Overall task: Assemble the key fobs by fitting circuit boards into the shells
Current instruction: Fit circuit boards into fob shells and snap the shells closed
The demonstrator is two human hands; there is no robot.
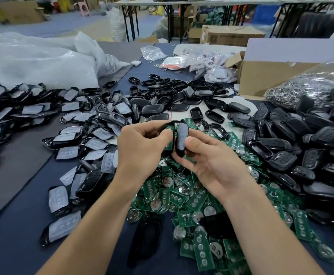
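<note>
Just above the circuit-board pile (pixel 192 205), the left hand (pixel 142 147) pinches a shell frame (pixel 167 124) with a green board (pixel 169 145) seated, the right hand (pixel 211 161) grips a pad-lined shell half (pixel 182 135) against it, unclosed; loose shells (pixel 301 155) right of the pile await, so most work likely remains.

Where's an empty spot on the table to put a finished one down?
Bare grey mat at left, just below the pile of padded shells. Bare blue cloth at bottom left, beside more of them. Crowded: circuit boards in the middle, black shells at right.
</note>
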